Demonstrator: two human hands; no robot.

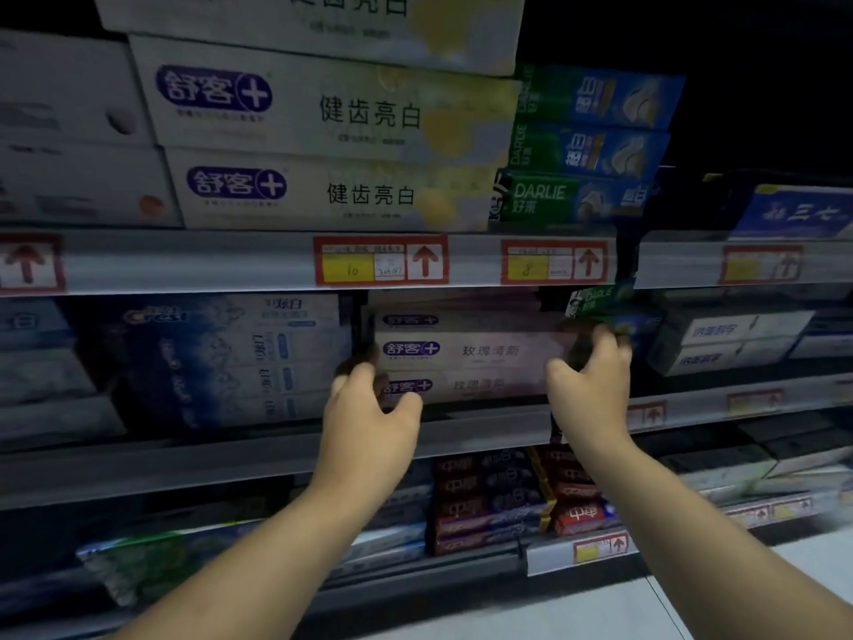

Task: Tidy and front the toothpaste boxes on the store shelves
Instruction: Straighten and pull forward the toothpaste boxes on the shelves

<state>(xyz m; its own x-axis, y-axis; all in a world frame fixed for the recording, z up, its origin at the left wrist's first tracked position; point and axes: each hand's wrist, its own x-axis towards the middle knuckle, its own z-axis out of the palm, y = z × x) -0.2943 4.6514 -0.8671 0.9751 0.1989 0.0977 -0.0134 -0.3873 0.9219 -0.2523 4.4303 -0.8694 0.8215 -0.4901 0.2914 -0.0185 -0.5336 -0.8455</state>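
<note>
A stack of pink and white toothpaste boxes (480, 351) lies on the middle shelf (484, 427), long sides facing out. My left hand (369, 422) grips the stack's left end, fingers curled round the corner and thumb on the lowest box's front. My right hand (591, 385) grips the stack's right end, fingertips reaching behind it beside a green Darlie box (600, 302). The image is dim and blurred.
White boxes (323, 187) and green-blue Darlie boxes (577, 196) fill the upper shelf above red price tags (381, 261). Blue Crest boxes (221, 358) stand left of my hands, white boxes (729, 344) right. Red boxes (507, 496) sit on the lower shelf.
</note>
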